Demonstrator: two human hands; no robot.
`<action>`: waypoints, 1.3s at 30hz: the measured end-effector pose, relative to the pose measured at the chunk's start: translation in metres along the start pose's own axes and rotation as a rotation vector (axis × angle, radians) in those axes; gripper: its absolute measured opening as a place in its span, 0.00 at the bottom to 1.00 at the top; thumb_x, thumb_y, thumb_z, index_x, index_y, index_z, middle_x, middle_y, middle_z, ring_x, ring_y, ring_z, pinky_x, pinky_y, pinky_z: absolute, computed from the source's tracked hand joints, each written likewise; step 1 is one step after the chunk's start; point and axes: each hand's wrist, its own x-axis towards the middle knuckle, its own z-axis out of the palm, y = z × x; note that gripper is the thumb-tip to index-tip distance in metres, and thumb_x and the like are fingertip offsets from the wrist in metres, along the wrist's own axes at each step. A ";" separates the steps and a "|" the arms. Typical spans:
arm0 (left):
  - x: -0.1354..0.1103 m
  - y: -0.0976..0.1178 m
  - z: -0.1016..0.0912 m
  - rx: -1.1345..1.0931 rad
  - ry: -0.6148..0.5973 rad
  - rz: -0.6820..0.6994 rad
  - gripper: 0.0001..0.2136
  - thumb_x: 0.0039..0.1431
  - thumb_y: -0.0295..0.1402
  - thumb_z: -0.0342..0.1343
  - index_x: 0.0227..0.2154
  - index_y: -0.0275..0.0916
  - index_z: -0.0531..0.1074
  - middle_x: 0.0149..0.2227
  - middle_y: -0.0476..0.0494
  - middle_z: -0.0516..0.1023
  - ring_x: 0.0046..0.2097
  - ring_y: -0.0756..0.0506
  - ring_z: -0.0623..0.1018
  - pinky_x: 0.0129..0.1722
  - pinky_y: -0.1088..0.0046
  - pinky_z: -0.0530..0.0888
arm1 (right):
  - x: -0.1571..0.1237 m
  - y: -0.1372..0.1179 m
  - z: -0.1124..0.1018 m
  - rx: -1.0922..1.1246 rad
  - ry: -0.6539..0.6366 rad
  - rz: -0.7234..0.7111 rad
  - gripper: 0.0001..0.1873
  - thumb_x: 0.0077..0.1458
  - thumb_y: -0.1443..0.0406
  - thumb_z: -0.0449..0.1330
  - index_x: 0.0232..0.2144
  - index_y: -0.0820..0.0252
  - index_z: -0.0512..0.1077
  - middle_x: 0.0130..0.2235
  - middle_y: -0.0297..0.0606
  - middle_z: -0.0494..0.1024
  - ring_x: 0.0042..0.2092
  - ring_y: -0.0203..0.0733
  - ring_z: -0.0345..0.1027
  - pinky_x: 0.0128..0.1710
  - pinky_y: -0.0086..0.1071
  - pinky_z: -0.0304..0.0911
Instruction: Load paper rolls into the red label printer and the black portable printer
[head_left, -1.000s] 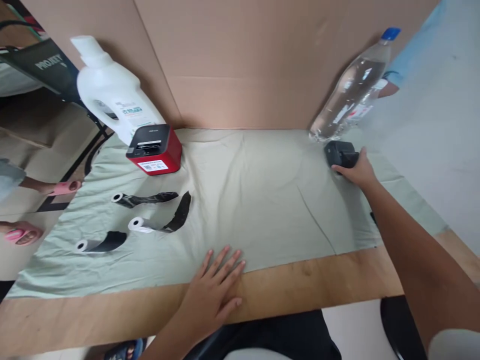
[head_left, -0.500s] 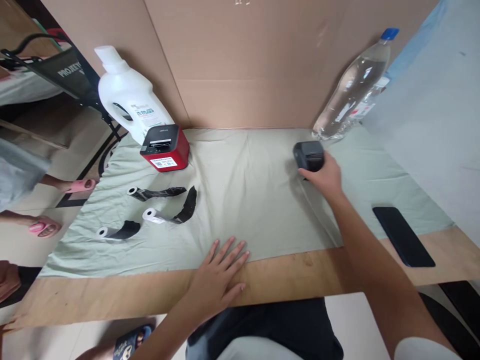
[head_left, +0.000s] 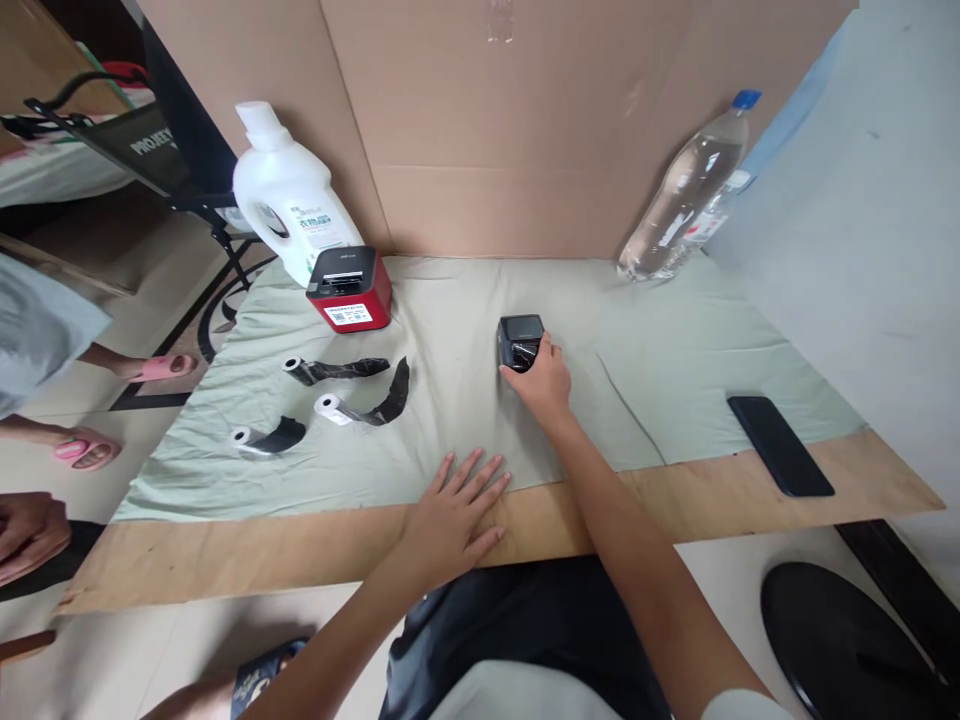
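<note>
My right hand (head_left: pixel 547 381) grips a small black boxy device (head_left: pixel 522 328) from its near right side, thumb in front and fingers around the side. The device is at the middle of the green cloth; whether its base rests there I cannot tell. Flat near the cloth's front edge lies my left hand (head_left: pixel 461 515), its fingers spread and holding nothing. Left of the device stands a red and black receipt printer (head_left: pixel 351 290). In front of that are three small paper rolls with blackened tails: an upper roll (head_left: pixel 334 370), a middle roll (head_left: pixel 367 405) and a lower-left roll (head_left: pixel 266 437).
A white detergent bottle (head_left: pixel 300 200) stands behind the printer, against a cardboard panel (head_left: pixel 502 200). At the back right a large clear bottle (head_left: pixel 682 190) leans beside a smaller one. A black phone (head_left: pixel 780 445) lies on the right. Another person's hand (head_left: pixel 30 535) shows at far left.
My right hand has brought the black device leftward, from the cloth's right side to its middle. My left hand stays flat at the front edge. The camera view has shifted slightly.
</note>
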 end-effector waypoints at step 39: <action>0.245 -0.150 -0.050 -1.286 -0.015 -0.728 0.19 0.50 0.27 0.66 0.47 0.34 0.75 0.31 0.45 0.79 0.23 0.55 0.69 0.19 0.79 0.55 | 0.066 0.063 0.004 0.347 -0.087 -0.227 0.34 0.71 0.50 0.41 0.66 0.59 0.72 0.62 0.45 0.79 0.62 0.55 0.74 0.63 0.49 0.67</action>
